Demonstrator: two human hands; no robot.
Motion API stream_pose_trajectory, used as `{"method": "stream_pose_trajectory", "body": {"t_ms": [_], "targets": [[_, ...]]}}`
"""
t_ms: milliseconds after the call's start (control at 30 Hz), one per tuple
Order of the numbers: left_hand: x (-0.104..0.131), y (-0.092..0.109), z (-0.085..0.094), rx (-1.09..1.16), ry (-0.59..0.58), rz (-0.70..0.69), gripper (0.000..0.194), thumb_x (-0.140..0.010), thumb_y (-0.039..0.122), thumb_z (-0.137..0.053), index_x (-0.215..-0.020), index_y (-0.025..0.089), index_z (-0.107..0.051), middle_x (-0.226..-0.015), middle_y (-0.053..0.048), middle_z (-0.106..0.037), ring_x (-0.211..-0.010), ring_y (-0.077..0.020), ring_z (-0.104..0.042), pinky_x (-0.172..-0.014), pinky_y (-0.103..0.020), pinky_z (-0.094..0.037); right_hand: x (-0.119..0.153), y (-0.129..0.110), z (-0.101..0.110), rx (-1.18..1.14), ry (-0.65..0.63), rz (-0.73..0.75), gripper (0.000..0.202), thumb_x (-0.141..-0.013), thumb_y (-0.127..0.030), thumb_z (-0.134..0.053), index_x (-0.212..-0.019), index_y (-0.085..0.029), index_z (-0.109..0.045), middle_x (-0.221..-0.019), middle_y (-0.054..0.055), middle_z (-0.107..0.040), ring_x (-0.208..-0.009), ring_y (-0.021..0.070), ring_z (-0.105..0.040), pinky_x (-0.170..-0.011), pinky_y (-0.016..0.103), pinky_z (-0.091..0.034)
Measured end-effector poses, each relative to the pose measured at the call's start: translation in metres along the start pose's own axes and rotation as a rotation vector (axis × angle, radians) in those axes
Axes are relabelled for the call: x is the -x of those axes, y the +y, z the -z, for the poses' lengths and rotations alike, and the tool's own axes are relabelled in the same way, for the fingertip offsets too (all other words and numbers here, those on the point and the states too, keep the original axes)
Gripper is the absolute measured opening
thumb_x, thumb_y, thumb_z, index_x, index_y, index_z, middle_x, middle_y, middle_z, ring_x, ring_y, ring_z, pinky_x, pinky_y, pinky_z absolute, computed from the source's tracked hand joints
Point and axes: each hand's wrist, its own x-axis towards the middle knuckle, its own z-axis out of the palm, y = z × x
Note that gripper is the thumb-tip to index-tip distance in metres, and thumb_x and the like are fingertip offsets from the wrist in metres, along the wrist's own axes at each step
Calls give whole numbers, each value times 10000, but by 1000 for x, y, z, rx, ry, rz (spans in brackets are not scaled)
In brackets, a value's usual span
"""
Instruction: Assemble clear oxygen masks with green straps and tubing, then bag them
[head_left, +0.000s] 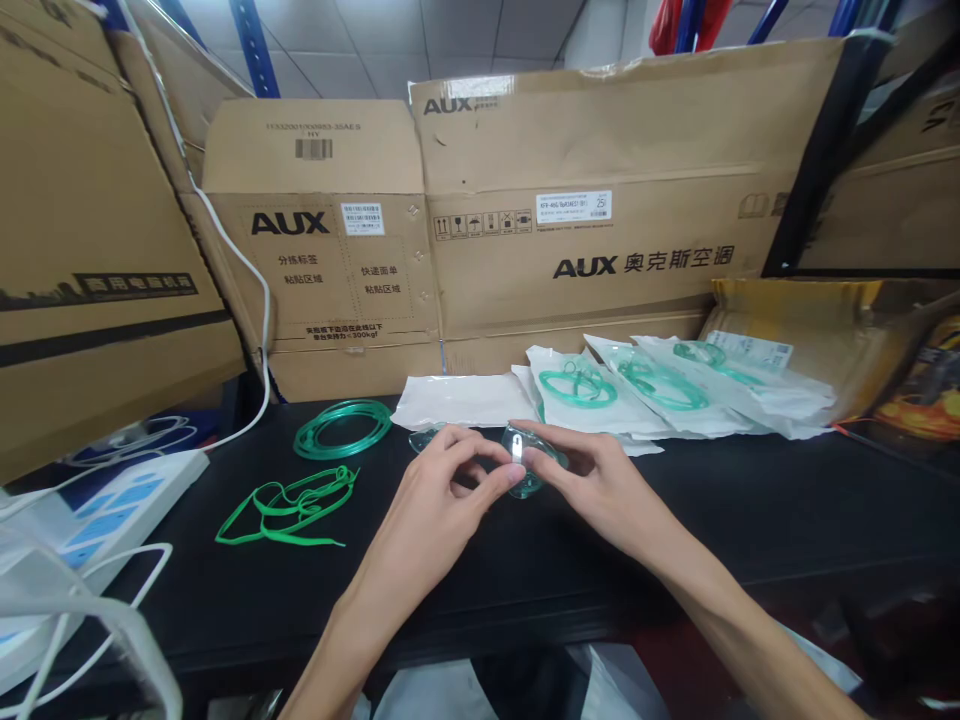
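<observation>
A clear green oxygen mask is held just above the black table, between my two hands. On its upper part shows a small shiny metal nose strip. My left hand has thumb and fingertips closed at the strip's edge. My right hand grips the mask's right side, its index finger over the top and its thumb by the strip. Partly hidden behind my left fingers lies another clear greenish piece. Left of my hands are a coil of green tubing and a bright green elastic strap.
White pouches with green tubing lie at the back right, beside a flat white pouch. Cardboard boxes stand along the back. A white power strip with cables takes up the left edge of the black table.
</observation>
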Motion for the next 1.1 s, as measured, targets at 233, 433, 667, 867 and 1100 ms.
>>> {"method": "stream_pose_trajectory", "body": {"t_ms": [233, 433, 667, 867, 1100], "targets": [[-1, -2, 0, -148, 35, -26, 189, -958, 455, -663, -959, 285, -747, -822, 29, -492, -709, -125, -477, -657, -269, -386, 1, 2, -1, 30, -39, -12, 409, -964, -387, -641, -1350, -259, -684, -1373, 28, -691, -1300, 264, -631, -1157, 417, -451], [-1, -2, 1, -147, 22, -8, 223, -961, 482, -647, -964, 283, -748, -811, 28, -487, -711, -134, -470, -665, -273, -373, -1, 6, 4, 109, -108, -12, 404, -961, -398, -642, -1344, -279, -687, -1387, 21, -680, -1324, 274, -613, -1139, 410, -461], [-2, -2, 3, -159, -11, -27, 210, -963, 464, -651, -952, 276, -745, -834, 25, -517, -711, -132, -482, -659, -275, -379, 3, 2, 1, 76, -109, -1, 387, -990, -332, -583, -1359, -271, -683, -1345, 37, -712, -1129, 252, -710, -1031, 391, -533], [-2, -2, 7, -239, -37, -90, 185, -929, 405, -721, -1089, 313, -710, -957, 35, -581, -729, -120, -525, -680, -267, -435, 2, 2, 0, 102, -169, -59, 403, -996, -351, -550, -1362, -251, -687, -1255, 59, -741, -829, 197, -718, -723, 303, -578], [-1, -4, 13, -359, -141, -275, 201, -965, 355, -692, -1166, 347, -696, -1273, 72, -679, -1203, -164, -589, -1065, -291, -427, 4, 1, 6, 211, -206, -112, 416, -996, -461, -537, -1278, -225, -730, -1217, 80, -744, -844, 214, -713, -753, 325, -562]]}}
